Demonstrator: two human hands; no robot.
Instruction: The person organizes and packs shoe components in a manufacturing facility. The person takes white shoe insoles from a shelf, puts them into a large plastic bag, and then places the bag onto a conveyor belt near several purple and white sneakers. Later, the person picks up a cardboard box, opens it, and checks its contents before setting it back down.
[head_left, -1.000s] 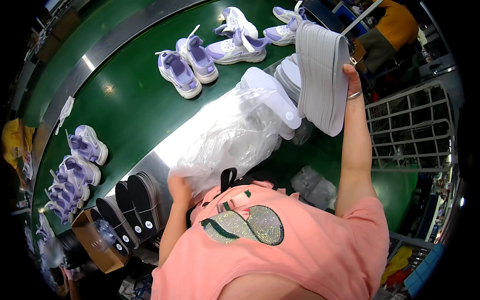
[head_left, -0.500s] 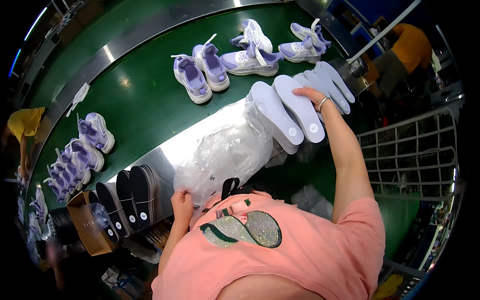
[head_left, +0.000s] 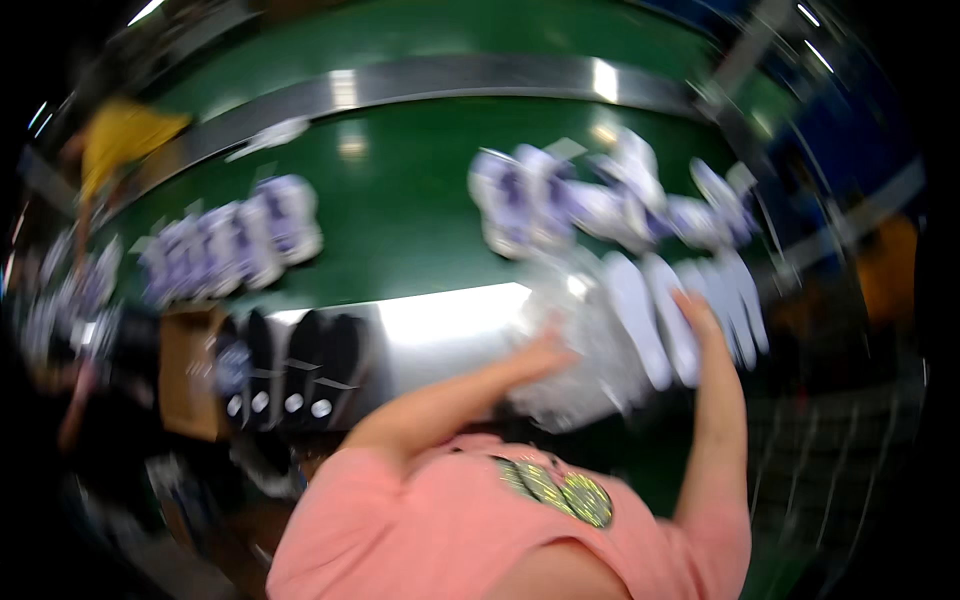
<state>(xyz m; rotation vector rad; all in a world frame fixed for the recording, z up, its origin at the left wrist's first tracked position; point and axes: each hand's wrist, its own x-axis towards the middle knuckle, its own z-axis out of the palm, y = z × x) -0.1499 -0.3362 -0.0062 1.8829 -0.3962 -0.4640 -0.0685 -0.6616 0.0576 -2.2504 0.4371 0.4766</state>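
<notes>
The whole view is smeared by motion. My right hand (head_left: pixel 697 312) is at the right edge of a pale insole (head_left: pixel 672 325), closed on it, with the fingers partly hidden. Another pale insole (head_left: pixel 636 322) lies just left of it, and several more pale insoles (head_left: pixel 735 305) fan out to the right. A crumpled clear plastic bag (head_left: pixel 575 375) lies beside them on the metal ledge. Over the bag's left side, my left hand (head_left: pixel 545 355) is too blurred to show how its fingers are set.
Purple-and-white sneakers (head_left: pixel 508 205) stand in a group on the green belt (head_left: pixel 400 200), with another row of sneakers (head_left: pixel 235 240) at left. Black insoles (head_left: pixel 305 365) sit by an open cardboard box (head_left: pixel 185 375) on the metal ledge (head_left: pixel 440 340). A person in yellow (head_left: pixel 125 140) is at far left.
The view has swung, so the scene sits further right and lower. My left hand has moved from the bag's near left corner up onto the bag. My right hand stays at the insole.
</notes>
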